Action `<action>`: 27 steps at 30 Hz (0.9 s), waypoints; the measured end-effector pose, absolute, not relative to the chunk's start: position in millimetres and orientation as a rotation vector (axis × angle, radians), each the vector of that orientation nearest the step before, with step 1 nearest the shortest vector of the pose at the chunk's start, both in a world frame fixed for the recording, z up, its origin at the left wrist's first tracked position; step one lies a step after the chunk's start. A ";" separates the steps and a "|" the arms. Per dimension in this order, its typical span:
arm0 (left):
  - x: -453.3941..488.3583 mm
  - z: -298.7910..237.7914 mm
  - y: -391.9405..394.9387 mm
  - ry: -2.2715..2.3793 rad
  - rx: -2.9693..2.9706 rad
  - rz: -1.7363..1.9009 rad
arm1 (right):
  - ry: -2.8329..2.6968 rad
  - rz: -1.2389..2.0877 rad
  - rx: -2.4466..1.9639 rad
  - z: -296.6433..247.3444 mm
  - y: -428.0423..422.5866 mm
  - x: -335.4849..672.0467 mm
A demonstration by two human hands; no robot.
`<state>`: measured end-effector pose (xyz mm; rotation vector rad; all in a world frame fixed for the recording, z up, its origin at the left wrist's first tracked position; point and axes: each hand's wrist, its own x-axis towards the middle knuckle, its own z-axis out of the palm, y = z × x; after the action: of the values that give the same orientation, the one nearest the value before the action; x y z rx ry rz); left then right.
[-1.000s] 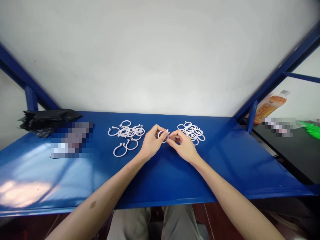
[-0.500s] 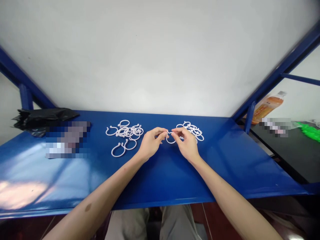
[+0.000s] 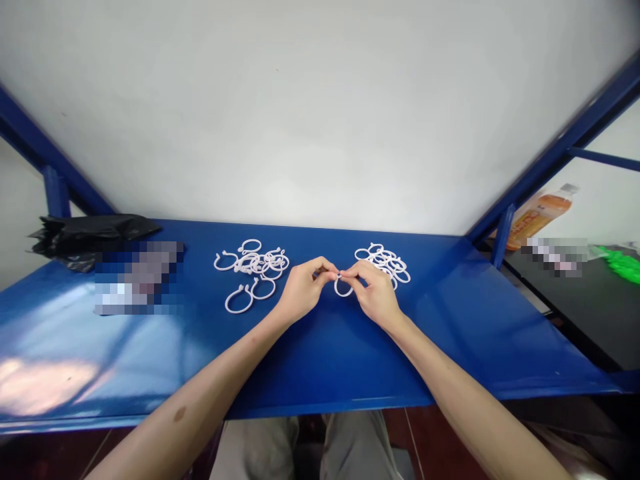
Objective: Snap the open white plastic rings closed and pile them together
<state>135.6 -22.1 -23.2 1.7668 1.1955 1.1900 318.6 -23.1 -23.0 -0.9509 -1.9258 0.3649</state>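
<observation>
Between my two hands hangs a white plastic ring [image 3: 343,294], its ends at the top pinched in my fingers. My left hand [image 3: 306,287] is closed on the ring's left end, and my right hand [image 3: 371,288] on its right end. The fingertips almost meet and hide the ring's ends. Left of my left hand lies a loose pile of white rings [image 3: 257,263], several with a visible gap and knobbed ends. A second pile of white rings [image 3: 383,257] lies just behind my right hand and is partly covered by it.
The blue table [image 3: 320,373] runs up to a pale wall. On its left lie a black plastic bag [image 3: 100,230] and a blurred-out item [image 3: 145,277]. Beyond the right-hand blue frame, a dark surface holds a bottle with orange contents [image 3: 543,217] and something bright green [image 3: 620,263].
Both hands have come slightly down and closer together at the ring's top, where the gap between the fingertips has narrowed. The view has shifted a little; the piles look unchanged.
</observation>
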 end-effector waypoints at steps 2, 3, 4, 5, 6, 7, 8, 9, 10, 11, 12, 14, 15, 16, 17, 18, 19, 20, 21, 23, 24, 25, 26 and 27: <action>131.1 -20.3 -16.9 1.288 1.925 1.137 | -1.945 0.322 -0.978 -23.3 -18.9 321.0; 127.8 -18.5 -14.4 1.369 2.029 1.106 | -1.948 0.287 -1.007 -23.2 -15.8 323.8; 123.8 -16.7 -12.3 1.480 2.141 1.068 | -1.941 0.244 -1.049 -22.9 -12.3 328.1; 119.3 -15.1 -10.8 1.616 2.254 1.018 | -1.920 0.195 -1.100 -22.5 -8.3 333.8; 114.5 -13.9 -10.0 1.775 2.350 0.951 | -1.890 0.146 -1.157 -21.8 -4.2 341.0; 109.6 -13.2 -9.8 1.931 2.417 0.863 | -1.848 0.098 -1.219 -21.0 0.1 349.5; 104.9 -12.9 -10.0 2.066 2.457 0.766 | -1.799 0.050 -1.282 -20.1 4.1 358.6; 100.7 -13.2 -10.5 2.165 2.478 0.668 | -1.746 0.003 -1.341 -19.2 7.8 368.0; 97.2 -13.9 -11.1 2.222 2.491 0.578 | -1.695 -0.037 -1.394 -18.3 11.1 377.0; 94.4 -14.7 -11.5 2.240 2.505 0.501 | -1.652 -0.068 -1.439 -17.6 13.8 385.0; 92.5 -15.5 -11.9 2.234 2.518 0.440 | -1.619 -0.087 -1.475 -17.2 16.2 391.7; 91.1 -16.1 -12.1 2.190 2.545 0.371 | -1.600 -0.081 -1.518 -17.9 19.9 400.5; 91.4 -15.8 -12.1 2.162 2.554 0.365 | -1.609 -0.063 -1.531 -19.1 21.4 402.6; 92.2 -15.0 -12.0 2.133 2.561 0.376 | -1.625 -0.047 -1.539 -20.8 22.8 403.6; 93.5 -13.9 -11.8 2.103 2.565 0.403 | -1.643 -0.036 -1.543 -22.9 24.0 403.9; 95.1 -12.6 -11.6 2.072 2.565 0.441 | -1.661 -0.033 -1.544 -25.2 25.1 403.8; 96.8 -11.2 -11.4 2.036 2.565 0.489 | -1.681 -0.037 -1.545 -27.4 26.1 403.5; 98.5 -9.9 -11.2 1.995 2.567 0.547 | -1.699 -0.046 -1.545 -29.4 26.8 403.3; 100.3 -8.8 -11.1 1.942 2.572 0.613 | -1.714 -0.058 -1.549 -30.8 27.2 403.2; 103.7 -7.2 -11.5 1.797 2.578 0.747 | -1.729 -0.085 -1.565 -31.2 26.7 402.9; 105.5 -6.7 -12.2 1.714 2.574 0.811 | -1.726 -0.106 -1.571 -29.9 25.7 402.1; 107.5 -6.5 -13.3 1.634 2.566 0.870 | -1.716 -0.132 -1.570 -27.7 23.9 400.4; 109.8 -6.6 -14.9 1.562 2.555 0.923 | -1.702 -0.157 -1.558 -24.7 21.4 397.6; 112.4 -6.9 -16.7 1.500 2.548 0.966 | -1.691 -0.169 -1.533 -21.1 18.0 393.4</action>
<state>112.4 -16.7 -6.9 2.5475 1.4996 0.9657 393.4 18.0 -21.1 -1.5327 -1.6906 -0.1692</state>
